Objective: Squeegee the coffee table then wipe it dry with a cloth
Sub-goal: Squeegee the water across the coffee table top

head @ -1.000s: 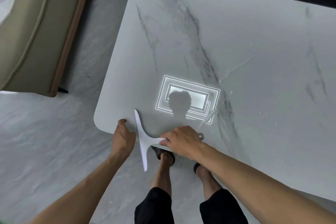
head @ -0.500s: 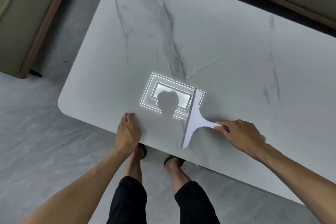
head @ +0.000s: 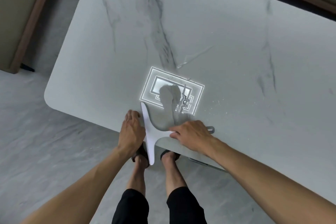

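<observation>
At the far left a beige armchair [head: 16, 14] stands on the grey floor [head: 36, 132], apart from the marble-look tabletop [head: 109, 60]. At the near edge the left hand [head: 131, 129] lies flat on the tabletop, its fingers [head: 133, 114] nearly straight and holding nothing, right beside the blade. The white squeegee [head: 151, 138] has its blade running away from the person, with the far tip on the tabletop and the near tip hanging past the edge above the feet. Its handle branches rightward into the right hand [head: 190, 132], whose fingers [head: 175, 133] curl down over it in a close hold. A metal loop [head: 211, 129] shows just beyond that hand, probably the handle's end. Above, a water streak [head: 182, 100] crosses a ceiling light's reflection [head: 171, 91], and fine droplets [head: 216, 104] lie further right. The squeegee looks light and stiff, likely with a softer wiping edge. It is best held on the handle close to the neck, so pressure spreads evenly along the blade. On wet, glossy stone it should slide easily, and the overhanging tip could tilt it. No cloth is in view.
</observation>
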The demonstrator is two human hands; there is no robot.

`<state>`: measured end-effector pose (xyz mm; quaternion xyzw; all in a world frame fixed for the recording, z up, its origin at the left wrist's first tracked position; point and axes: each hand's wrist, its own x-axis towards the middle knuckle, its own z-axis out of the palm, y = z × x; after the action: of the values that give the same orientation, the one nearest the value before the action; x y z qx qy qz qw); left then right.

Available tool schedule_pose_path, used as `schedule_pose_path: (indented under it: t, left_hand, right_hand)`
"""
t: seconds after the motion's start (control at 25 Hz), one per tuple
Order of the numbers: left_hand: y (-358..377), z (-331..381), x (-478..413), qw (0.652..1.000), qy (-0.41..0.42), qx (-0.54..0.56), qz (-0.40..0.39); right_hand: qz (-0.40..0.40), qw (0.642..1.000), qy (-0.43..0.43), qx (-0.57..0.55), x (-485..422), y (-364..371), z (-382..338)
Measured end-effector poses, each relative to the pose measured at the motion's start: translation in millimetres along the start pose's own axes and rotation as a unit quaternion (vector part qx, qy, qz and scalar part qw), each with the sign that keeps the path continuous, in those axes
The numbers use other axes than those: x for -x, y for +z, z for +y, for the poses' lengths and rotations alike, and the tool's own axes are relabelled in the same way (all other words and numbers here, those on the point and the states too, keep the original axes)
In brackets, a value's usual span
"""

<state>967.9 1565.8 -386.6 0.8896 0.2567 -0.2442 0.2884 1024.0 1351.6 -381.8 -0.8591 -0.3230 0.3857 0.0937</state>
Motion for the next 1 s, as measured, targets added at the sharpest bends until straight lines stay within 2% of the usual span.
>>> schedule_pose_path:
  t: [0.12, 0.28, 0.4, 0.48, 0.56, 0.68, 0.8, 0.88, 1.0]
  left_hand:
    - [17, 18, 6, 0.998, 0.031, -0.022, -0.05]
    - [27, 35, 1, 0.982, 0.004, -0.122, -0.143]
    - [22, 39, -5, 0.977, 0.001, -0.139, -0.162]
    - [17, 37, -4, 0.98, 0.013, -0.131, -0.148]
    - [9, 31, 0, 0.99, 0.014, -0.102, -0.099]
    - [-4, 16, 4, 1.0, -0.014, -0.025, 0.01]
    - [-20, -4, 2, 0.992, -0.077, 0.056, 0.087]
    - [-31, -20, -2, 0.981, -0.118, 0.092, 0.122]
    - [-46, -44, -8, 0.97, -0.159, 0.118, 0.139]
  right_hand:
    - [0.013, 0.999, 0.042, 0.013, 36, -16, 55]
    - [0.025, 0.988, 0.141, 0.061, 93, -45, 130]
    - [0.024, 0.973, 0.204, 0.101, 134, -62, 168]
    - [0.03, 0.973, 0.205, 0.104, 146, -68, 170]
    - [0.035, 0.98, 0.179, 0.085, 137, -65, 147]
    - [0.041, 0.995, 0.084, 0.029, 90, -45, 82]
    - [-0.004, 1.0, -0.013, -0.019, 28, -22, 4]
    - [-0.024, 0.998, -0.055, -0.037, -10, -12, -40]
    - [-0.006, 0.997, -0.069, -0.039, -48, -10, -77]
